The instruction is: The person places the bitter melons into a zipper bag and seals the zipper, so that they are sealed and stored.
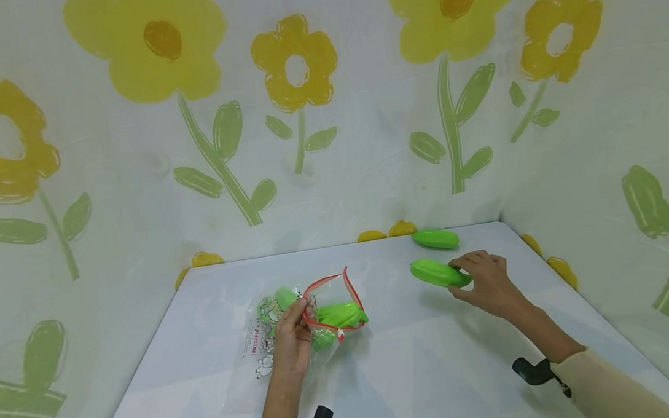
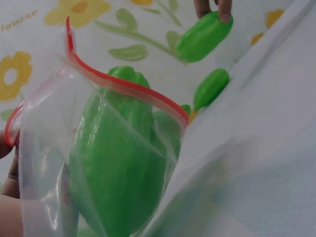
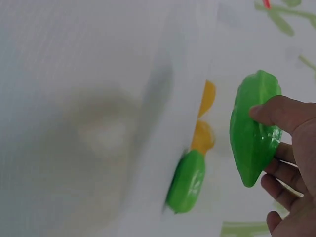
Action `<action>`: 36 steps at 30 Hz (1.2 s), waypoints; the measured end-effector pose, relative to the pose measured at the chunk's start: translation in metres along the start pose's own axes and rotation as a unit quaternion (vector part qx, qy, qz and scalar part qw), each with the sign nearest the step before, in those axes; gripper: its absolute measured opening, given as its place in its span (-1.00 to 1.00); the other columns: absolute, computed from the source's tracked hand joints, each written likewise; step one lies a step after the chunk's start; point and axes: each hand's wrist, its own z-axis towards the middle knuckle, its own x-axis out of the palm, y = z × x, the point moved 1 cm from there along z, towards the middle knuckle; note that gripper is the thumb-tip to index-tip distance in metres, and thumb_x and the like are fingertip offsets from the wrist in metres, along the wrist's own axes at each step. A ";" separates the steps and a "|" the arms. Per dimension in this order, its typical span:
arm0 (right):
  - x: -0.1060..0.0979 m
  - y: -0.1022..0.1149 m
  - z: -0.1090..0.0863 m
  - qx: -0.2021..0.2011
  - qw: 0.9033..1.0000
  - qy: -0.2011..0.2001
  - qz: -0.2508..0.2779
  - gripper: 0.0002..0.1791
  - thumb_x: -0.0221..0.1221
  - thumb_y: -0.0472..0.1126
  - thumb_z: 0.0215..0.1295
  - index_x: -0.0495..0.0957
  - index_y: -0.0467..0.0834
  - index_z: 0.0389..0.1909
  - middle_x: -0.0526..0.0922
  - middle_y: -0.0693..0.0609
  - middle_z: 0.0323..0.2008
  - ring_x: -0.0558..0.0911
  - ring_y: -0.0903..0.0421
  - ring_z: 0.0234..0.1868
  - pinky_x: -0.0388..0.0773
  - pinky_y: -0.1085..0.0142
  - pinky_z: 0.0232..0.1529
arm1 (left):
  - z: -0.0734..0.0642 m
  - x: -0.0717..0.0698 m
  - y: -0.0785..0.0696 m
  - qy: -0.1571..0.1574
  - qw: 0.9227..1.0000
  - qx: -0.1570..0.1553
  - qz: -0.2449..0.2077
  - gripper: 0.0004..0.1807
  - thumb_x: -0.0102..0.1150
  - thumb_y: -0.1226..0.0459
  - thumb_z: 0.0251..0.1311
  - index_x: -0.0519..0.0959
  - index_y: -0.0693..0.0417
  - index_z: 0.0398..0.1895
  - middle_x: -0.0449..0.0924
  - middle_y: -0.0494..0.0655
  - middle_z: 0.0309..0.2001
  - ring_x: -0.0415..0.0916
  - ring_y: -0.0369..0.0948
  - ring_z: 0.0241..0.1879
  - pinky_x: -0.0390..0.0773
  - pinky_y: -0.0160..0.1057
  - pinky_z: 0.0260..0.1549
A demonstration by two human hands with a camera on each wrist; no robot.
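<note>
My left hand point(image 1: 291, 333) grips the rim of a clear zip bag point(image 1: 251, 359) with a red zip edge and printed cartoon figures. The bag's mouth gapes toward the right. Several glossy green toy vegetables, one of them ribbed point(image 2: 118, 148), lie inside the bag. To the right, my right hand point(image 1: 486, 283) pinches another green toy vegetable point(image 1: 433, 272) between thumb and fingers, raised above the table. In the right wrist view this held piece point(image 3: 254, 128) has lengthwise ridges and a pointed lower end.
One more green toy vegetable point(image 1: 436, 238) lies at the table's back edge, beyond my right hand. The white table point(image 1: 395, 373) meets a flower-printed cloth wall point(image 1: 360, 153) behind it, and the cloth continues on both sides.
</note>
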 end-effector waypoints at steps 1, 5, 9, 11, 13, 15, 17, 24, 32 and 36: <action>0.000 0.004 0.001 -0.007 1.000 0.000 0.004 -0.52 0.54 -0.21 -0.06 0.64 -0.20 -0.07 0.65 -0.09 -0.12 0.48 -0.10 0.00 0.19 -0.24 -0.02 | 0.000 0.000 0.000 0.000 1.000 -0.001 0.001 -0.91 0.20 0.33 0.38 0.60 0.17 -0.31 0.56 -0.08 -0.41 0.52 -0.30 -0.43 0.59 -0.46 -0.39; 0.003 0.021 0.005 -0.033 0.999 0.001 0.015 -0.51 0.56 -0.21 -0.08 0.65 -0.16 -0.08 0.65 -0.03 -0.12 0.48 -0.03 -0.01 0.19 -0.18 -0.02 | 0.000 -0.001 0.000 -0.002 1.000 -0.002 0.002 -0.90 0.18 0.34 0.39 0.60 0.17 -0.30 0.57 -0.09 -0.41 0.52 -0.30 -0.44 0.59 -0.46 -0.39; 0.002 0.040 0.008 -0.056 0.998 0.011 0.014 -0.51 0.57 -0.18 -0.09 0.65 -0.13 -0.09 0.64 0.02 -0.12 0.48 0.00 0.00 0.20 -0.13 -0.02 | -0.001 -0.002 0.001 -0.003 1.000 -0.003 0.003 -0.89 0.15 0.34 0.41 0.60 0.16 -0.31 0.56 -0.09 -0.41 0.52 -0.30 -0.44 0.58 -0.46 -0.39; 0.002 0.051 0.009 -0.071 0.997 0.017 0.014 -0.52 0.56 -0.16 -0.09 0.65 -0.11 -0.09 0.64 0.04 -0.12 0.49 0.01 0.01 0.21 -0.11 -0.01 | -0.001 -0.002 0.001 -0.003 1.000 -0.002 0.002 -0.88 0.15 0.34 0.41 0.60 0.16 -0.32 0.56 -0.09 -0.41 0.53 -0.30 -0.44 0.58 -0.46 -0.39; 0.003 0.061 0.009 -0.085 0.996 0.024 0.015 -0.52 0.56 -0.14 -0.08 0.65 -0.09 -0.09 0.64 0.08 -0.12 0.49 0.02 0.02 0.21 -0.10 0.01 | 0.000 -0.002 0.000 -0.001 1.000 -0.002 0.001 -0.89 0.16 0.34 0.40 0.61 0.16 -0.32 0.56 -0.09 -0.41 0.53 -0.30 -0.44 0.59 -0.46 -0.39; 0.004 0.071 0.011 -0.097 0.995 0.032 0.020 -0.52 0.56 -0.13 -0.07 0.65 -0.07 -0.09 0.63 0.11 -0.12 0.49 0.05 0.02 0.21 -0.09 0.03 | 0.000 -0.002 0.000 0.001 1.000 -0.001 0.001 -0.89 0.18 0.34 0.39 0.62 0.17 -0.32 0.56 -0.09 -0.41 0.53 -0.30 -0.43 0.59 -0.46 -0.39; 0.006 0.079 0.012 -0.107 0.993 0.038 0.027 -0.53 0.56 -0.12 -0.07 0.65 -0.06 -0.09 0.62 0.14 -0.13 0.48 0.08 0.02 0.21 -0.08 0.05 | 0.000 -0.002 0.000 0.002 1.000 -0.001 0.001 -0.90 0.19 0.34 0.38 0.62 0.17 -0.31 0.57 -0.08 -0.41 0.52 -0.30 -0.43 0.59 -0.46 -0.38; 0.012 0.096 0.017 -0.133 0.990 0.047 0.031 -0.54 0.56 -0.11 -0.09 0.65 -0.03 -0.12 0.61 0.19 -0.16 0.48 0.12 0.01 0.24 -0.09 0.05 | 0.000 -0.001 0.001 -0.001 1.000 0.003 0.006 -0.90 0.19 0.35 0.38 0.62 0.17 -0.32 0.57 -0.09 -0.42 0.53 -0.30 -0.43 0.58 -0.46 -0.39; 0.015 0.107 0.020 -0.152 0.986 0.055 0.035 -0.58 0.54 -0.10 -0.07 0.66 0.00 -0.14 0.60 0.22 -0.18 0.47 0.16 0.01 0.25 -0.13 0.06 | 0.000 0.001 -0.001 -0.012 1.000 0.007 0.017 -0.91 0.21 0.35 0.36 0.63 0.16 -0.31 0.58 -0.10 -0.43 0.52 -0.31 -0.44 0.57 -0.46 -0.40; 0.016 0.113 0.022 -0.160 0.985 0.054 0.030 -0.59 0.53 -0.10 -0.06 0.65 0.00 -0.14 0.58 0.20 -0.18 0.47 0.15 -0.01 0.26 -0.12 0.06 | 0.000 0.002 -0.002 -0.014 1.000 0.006 0.016 -0.91 0.21 0.35 0.36 0.63 0.17 -0.32 0.58 -0.09 -0.42 0.52 -0.30 -0.43 0.58 -0.46 -0.40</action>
